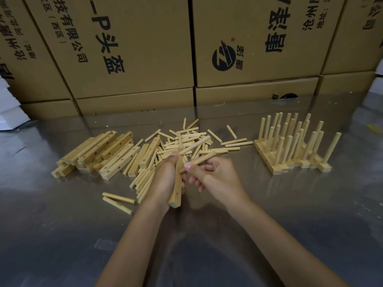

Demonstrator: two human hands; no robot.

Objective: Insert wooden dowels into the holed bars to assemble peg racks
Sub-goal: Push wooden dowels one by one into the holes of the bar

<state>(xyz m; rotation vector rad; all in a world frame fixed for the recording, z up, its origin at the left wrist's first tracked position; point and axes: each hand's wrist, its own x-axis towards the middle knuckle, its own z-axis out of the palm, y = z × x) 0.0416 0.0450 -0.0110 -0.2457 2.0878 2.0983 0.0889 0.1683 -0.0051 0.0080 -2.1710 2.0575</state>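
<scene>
My left hand (pixel 165 179) grips a holed wooden bar (pixel 176 193) that points toward me, one hole showing near its near end. One dowel (pixel 194 146) sticks out of the bar's far part, slanting up to the right. My right hand (pixel 215 177) pinches a second dowel (pixel 204 158) between thumb and fingers, its left end at the bar. Loose dowels (pixel 186 139) lie piled just behind the hands. A stack of empty holed bars (pixel 99 152) lies to the left. Several finished peg racks (pixel 290 146) stand upright at the right.
The work surface is a shiny metal table (pixel 83 235). Two dowels (pixel 118 200) lie apart near my left forearm. Large printed cardboard boxes (pixel 134 48) form a wall along the table's far edge. White boxes (pixel 10 108) sit at the far left.
</scene>
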